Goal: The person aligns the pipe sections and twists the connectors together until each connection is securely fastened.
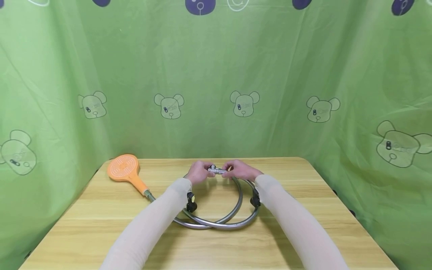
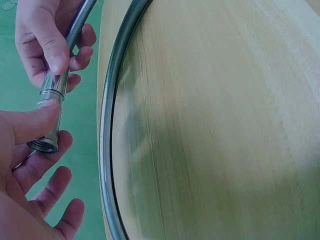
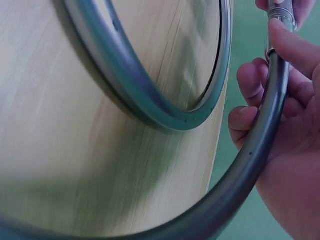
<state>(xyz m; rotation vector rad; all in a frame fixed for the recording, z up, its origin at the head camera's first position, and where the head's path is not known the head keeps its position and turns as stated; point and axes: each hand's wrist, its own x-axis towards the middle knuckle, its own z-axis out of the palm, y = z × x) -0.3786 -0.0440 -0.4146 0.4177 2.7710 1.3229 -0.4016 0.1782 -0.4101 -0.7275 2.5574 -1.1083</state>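
Note:
Over the far middle of the table, both hands meet at a metal joint. My left hand (image 1: 198, 172) pinches a short chrome fitting (image 2: 54, 129) between thumb and index finger; its other fingers are spread loosely. In the left wrist view the fitting's lower end shows an open, threaded mouth. My right hand (image 1: 241, 171) holds the end of a grey metal shower hose (image 3: 265, 135), thumb on its smooth end sleeve, against the fitting. Whether the threads are engaged is hidden. From there the hose loops down to an orange shower head (image 1: 123, 167), lying face up at the far left.
The light wooden table (image 1: 84, 232) bears the hose's crossing loops between the forearms. A green curtain (image 1: 209, 131) with bear prints hangs behind and on both sides. A dark wrist camera (image 1: 191, 202) hangs below the left wrist, another below the right.

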